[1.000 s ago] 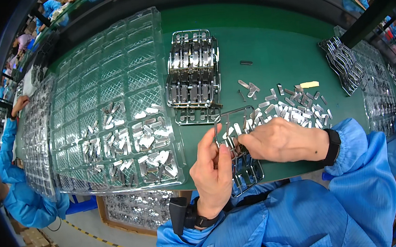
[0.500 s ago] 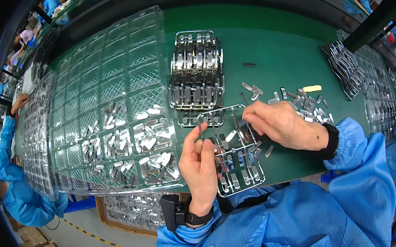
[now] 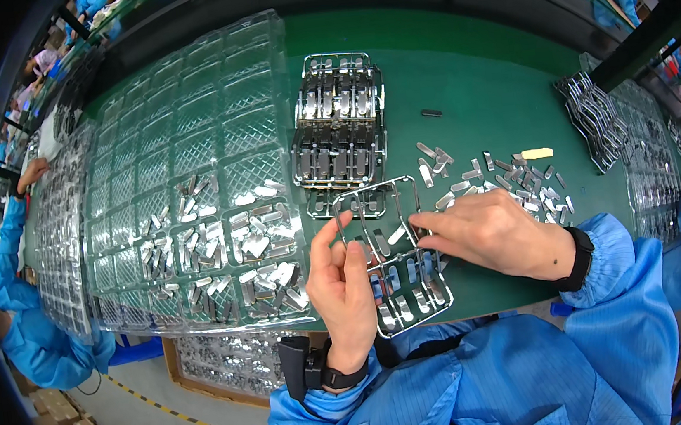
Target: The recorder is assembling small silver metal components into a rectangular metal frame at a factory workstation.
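Observation:
My left hand grips the left rail of a chrome-coloured plastic sprue frame, holding it tilted above the green table edge. Small oblong silver pieces sit in the frame's lower half, while its upper part is mostly open bars. The right hand is closed, thumb and forefinger pinched at the frame's right rail; what lies between the fingertips is hidden. Loose silver and dark oblong pieces are scattered on the table beyond this hand. Just past the held frame stands a stack of similar filled frames.
On the left lies a large clear compartment tray, its near cells heaped with silver pieces. A yellow scrap and more frames lie to the right. Co-workers in blue sleeves sit at both sides.
My right hand has moved slightly down and left along the frame's right rail. The left hand keeps its hold, and the frame has shifted only a little.

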Available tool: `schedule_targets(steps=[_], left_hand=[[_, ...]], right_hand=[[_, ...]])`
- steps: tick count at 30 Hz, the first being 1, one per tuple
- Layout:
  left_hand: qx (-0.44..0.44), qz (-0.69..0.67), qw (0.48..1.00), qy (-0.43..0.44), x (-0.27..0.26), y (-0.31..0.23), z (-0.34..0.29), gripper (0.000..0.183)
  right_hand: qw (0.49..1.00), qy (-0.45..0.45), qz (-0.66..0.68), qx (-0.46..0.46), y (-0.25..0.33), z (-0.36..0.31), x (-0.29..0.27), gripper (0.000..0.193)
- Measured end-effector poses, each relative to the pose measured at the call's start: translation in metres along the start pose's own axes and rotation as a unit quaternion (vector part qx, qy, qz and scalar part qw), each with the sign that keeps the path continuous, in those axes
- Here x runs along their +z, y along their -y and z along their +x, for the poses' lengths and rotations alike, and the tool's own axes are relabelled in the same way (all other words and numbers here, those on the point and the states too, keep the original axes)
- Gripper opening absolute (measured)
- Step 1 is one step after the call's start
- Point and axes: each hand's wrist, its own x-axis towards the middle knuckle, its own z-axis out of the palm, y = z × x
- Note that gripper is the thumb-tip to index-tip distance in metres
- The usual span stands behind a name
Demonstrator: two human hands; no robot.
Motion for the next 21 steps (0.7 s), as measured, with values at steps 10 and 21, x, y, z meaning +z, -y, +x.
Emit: schedule_targets(steps=[10, 21], left_hand=[[0.045, 0.072, 0.995, 0.056, -0.002, 0.000, -0.007, 0.035], [0.030, 0.074, 0.995, 0.067, -0.005, 0.003, -0.003, 0.036]], right_hand=[[0.980, 0.195, -0.028, -0.034, -0.001, -0.001, -0.012, 0.013], [0.844, 0.346, 0.331, 0.243, -0.009, 0.018, -0.024, 0.018]])
